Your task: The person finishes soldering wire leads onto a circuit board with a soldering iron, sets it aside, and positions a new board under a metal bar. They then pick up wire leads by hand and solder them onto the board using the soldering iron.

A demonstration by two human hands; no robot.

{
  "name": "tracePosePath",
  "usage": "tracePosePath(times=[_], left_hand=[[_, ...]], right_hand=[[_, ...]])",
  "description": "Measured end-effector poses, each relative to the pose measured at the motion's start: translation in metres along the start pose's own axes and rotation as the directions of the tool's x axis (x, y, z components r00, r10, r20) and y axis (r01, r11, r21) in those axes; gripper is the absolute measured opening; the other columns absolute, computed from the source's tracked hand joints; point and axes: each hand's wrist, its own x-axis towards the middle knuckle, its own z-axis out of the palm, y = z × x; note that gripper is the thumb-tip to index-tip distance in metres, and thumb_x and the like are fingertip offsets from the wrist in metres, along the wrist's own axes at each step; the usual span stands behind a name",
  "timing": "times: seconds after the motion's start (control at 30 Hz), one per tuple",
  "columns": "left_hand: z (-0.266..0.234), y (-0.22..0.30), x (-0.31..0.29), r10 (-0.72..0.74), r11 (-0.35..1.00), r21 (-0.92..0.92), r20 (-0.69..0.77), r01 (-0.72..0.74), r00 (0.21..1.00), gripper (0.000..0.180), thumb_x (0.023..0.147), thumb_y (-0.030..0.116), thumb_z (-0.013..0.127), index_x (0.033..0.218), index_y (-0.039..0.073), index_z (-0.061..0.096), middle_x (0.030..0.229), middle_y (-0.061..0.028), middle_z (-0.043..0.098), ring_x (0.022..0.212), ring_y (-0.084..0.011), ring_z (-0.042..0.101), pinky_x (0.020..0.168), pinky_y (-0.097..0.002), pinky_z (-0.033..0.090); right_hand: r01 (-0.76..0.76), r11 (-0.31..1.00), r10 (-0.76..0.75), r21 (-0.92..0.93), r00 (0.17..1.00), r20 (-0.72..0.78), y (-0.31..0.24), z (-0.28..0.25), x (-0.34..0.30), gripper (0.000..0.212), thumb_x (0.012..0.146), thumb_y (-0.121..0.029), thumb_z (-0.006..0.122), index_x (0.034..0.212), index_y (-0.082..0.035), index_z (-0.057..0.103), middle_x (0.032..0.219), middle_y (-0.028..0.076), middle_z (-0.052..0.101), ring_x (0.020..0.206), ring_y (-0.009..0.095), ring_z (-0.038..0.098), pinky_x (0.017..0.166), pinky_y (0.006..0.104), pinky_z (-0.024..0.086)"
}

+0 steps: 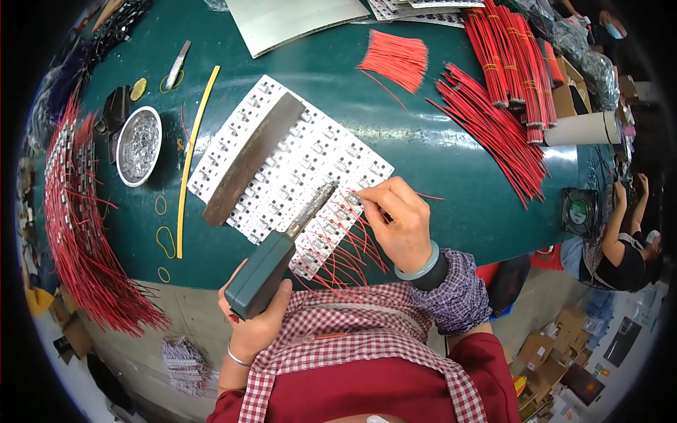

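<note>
My left hand (255,326) is wrapped round the dark green handle of a soldering iron (264,273). The iron's grey, crusted tip slants up and right over a white panel of small circuit boards (321,144). Just right of that tip, my right hand (403,224) pinches a thin red wire (431,197) at the panel's right edge; the wire's tail sticks out past the knuckles. Several red wires (356,243) hang off the panel's lower right part, toward my apron. Across the panel's left half lies a brown, worn flat bar (255,156).
A white bowl of silvery scraps (139,146), a yellow strip (197,162) and rubber bands lie left. Wired boards (84,211) drape over the left table edge. Red wire bundles (504,63), loose red wires (493,134) and a small fan (579,211) are right. Another person (624,247) sits far right.
</note>
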Motion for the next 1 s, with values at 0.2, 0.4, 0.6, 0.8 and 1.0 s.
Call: tracePosePath(times=[0.2, 0.4, 0.6, 0.8, 1.0], left_hand=[[-0.002, 0.0, 0.004, -0.001, 1.0, 0.025, 0.092, -0.002, 0.996, 0.021, 0.076, 0.003, 0.078, 0.095, -0.003, 0.072, 0.088, -0.011, 0.073, 0.069, -0.0187, 0.068, 0.069, -0.0304, 0.054], [-0.002, 0.008, 0.01, 0.009, 0.998, 0.062, 0.163, -0.02, 0.987, 0.016, 0.076, 0.0, 0.076, 0.09, -0.005, 0.07, 0.079, -0.0101, 0.066, 0.061, -0.0178, 0.061, 0.058, -0.0305, 0.049], [-0.006, 0.006, 0.013, 0.12, 0.981, 0.123, 0.206, -0.148, 0.971, 0.016, 0.076, -0.001, 0.074, 0.09, -0.005, 0.069, 0.077, -0.0094, 0.063, 0.059, -0.0172, 0.058, 0.054, -0.0305, 0.046], [-0.008, 0.001, -0.001, -0.045, 0.999, 0.01, 0.062, 0.045, 0.997, 0.025, 0.073, 0.0, 0.078, 0.096, -0.005, 0.071, 0.086, -0.0121, 0.07, 0.07, -0.0178, 0.068, 0.065, -0.0299, 0.054], [-0.003, 0.001, 0.005, 0.024, 0.999, -0.037, 0.025, -0.023, 0.999, 0.026, 0.073, 0.001, 0.079, 0.097, -0.005, 0.072, 0.087, -0.0118, 0.071, 0.072, -0.0172, 0.068, 0.068, -0.0289, 0.054]], right_hand=[[0.02, 0.999, -0.02, -0.036, 1.0, 0.008, -0.001, 0.001, 0.002, 0.016, 0.079, 0.01, 0.072, 0.092, 0.0, 0.071, 0.082, 0.009, 0.062, 0.068, 0.023, 0.064, 0.058, 0.0327, 0.05], [0.031, 0.997, -0.029, -0.075, 0.999, 0.028, -0.002, 0.0, 0.002, 0.017, 0.077, 0.009, 0.072, 0.091, -0.001, 0.071, 0.082, 0.008, 0.061, 0.07, 0.024, 0.064, 0.061, 0.0348, 0.051], [0.034, 0.996, -0.03, -0.087, 0.999, 0.039, -0.002, 0.001, 0.001, 0.016, 0.077, 0.007, 0.071, 0.09, -0.001, 0.068, 0.082, 0.01, 0.058, 0.076, 0.029, 0.063, 0.066, 0.0397, 0.052], [0.045, 0.995, -0.043, -0.093, 0.999, 0.029, -0.002, 0.0, 0.003, 0.016, 0.077, 0.009, 0.072, 0.09, -0.001, 0.071, 0.081, 0.009, 0.06, 0.071, 0.026, 0.064, 0.063, 0.036, 0.051], [0.09, 0.987, -0.094, -0.131, 0.995, -0.024, -0.005, 0.003, 0.006, 0.015, 0.077, 0.01, 0.072, 0.088, 0.0, 0.068, 0.081, 0.01, 0.06, 0.07, 0.027, 0.062, 0.062, 0.0367, 0.05]])
